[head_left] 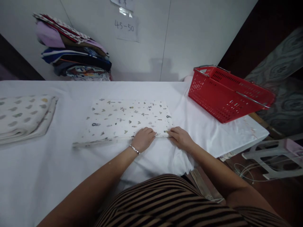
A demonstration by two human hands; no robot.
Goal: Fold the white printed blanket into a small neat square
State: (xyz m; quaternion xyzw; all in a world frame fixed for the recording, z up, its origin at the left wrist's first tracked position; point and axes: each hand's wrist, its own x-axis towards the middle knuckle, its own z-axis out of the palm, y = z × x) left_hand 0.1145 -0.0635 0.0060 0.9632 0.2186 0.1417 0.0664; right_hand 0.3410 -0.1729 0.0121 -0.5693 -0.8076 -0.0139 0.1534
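On the white-covered table (59, 170), a folded white cloth with small palm and leaf prints (127, 118) lies flat before the person. Taking this cloth as clock centre, the left hand (143, 138), wearing a silver bracelet (134, 149), touches its near edge at five o'clock, and the right hand (181, 137) touches the near corner at four. The fingers of both hands are bent over this edge; whether they pinch the layers, I cannot tell. Another folded printed cloth (22, 115) rests at nine o'clock, a stack of folded textiles (75, 58) at eleven, the paper marked "45-50" (126, 29) at twelve, and a red perforated shopping basket (224, 94) between two and three.
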